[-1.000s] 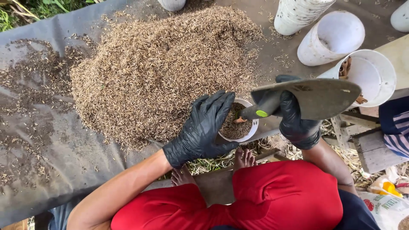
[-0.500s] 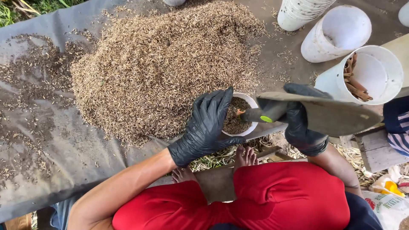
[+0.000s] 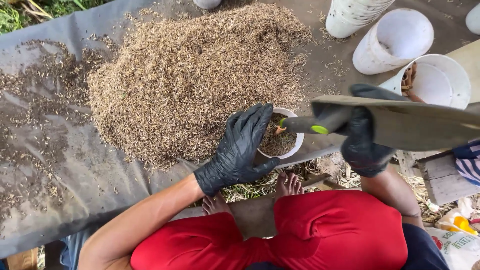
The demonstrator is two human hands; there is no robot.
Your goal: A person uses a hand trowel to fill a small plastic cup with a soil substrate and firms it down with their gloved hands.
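Steadying the small white cup, which sits at the near right edge of the husk pile, the gloved left hand curls against its side; the right hand is clamped on a scoop. Keeping the scoop level over the cup should limit spills

There is a single view, from a camera worn on the person's head, and it looks almost straight down past the red-clad knees and bare toes at the lower edge. It sits close above the work: the gloved left hand and right hand fill the middle of the frame. Farther out, the view takes in the grey sheet with its heap of chopped husk, and white buckets at the upper right corner.
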